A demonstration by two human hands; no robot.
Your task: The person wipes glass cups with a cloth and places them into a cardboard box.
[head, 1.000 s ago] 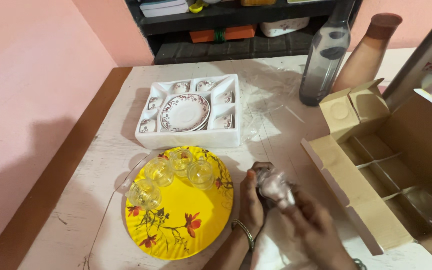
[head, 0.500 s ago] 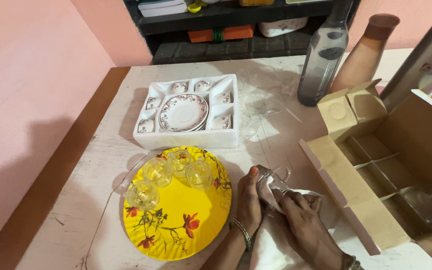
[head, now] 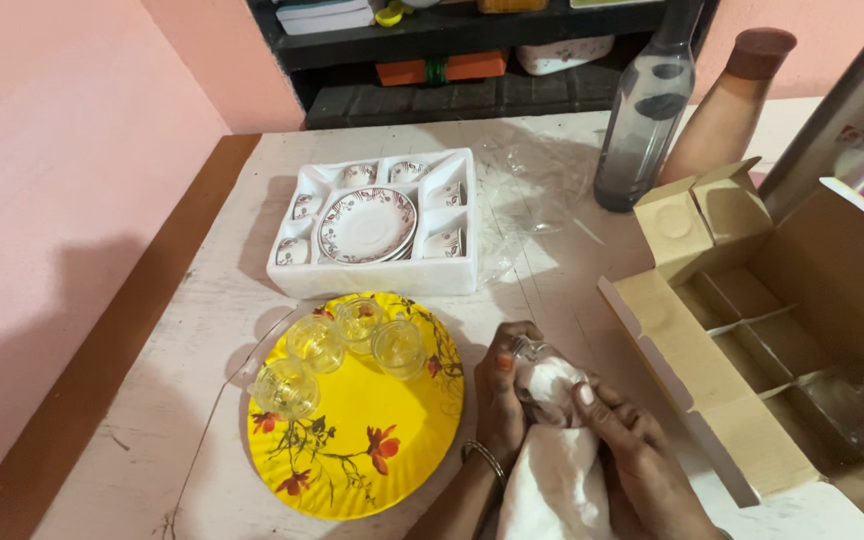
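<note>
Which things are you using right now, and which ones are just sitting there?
In use:
left hand
right hand
glass cup
white cloth
yellow plate with four glass cups
cardboard box

Lying about:
foam tray of china
grey bottle
brown bottle

We count four glass cups [head: 342, 350] on one yellow plate [head: 372, 450], one cardboard box [head: 782, 330], three bottles [head: 647, 110].

Yellow plate [head: 372, 470] (red flowers), white cloth [head: 552, 480], brown cardboard box [head: 712, 400].
</note>
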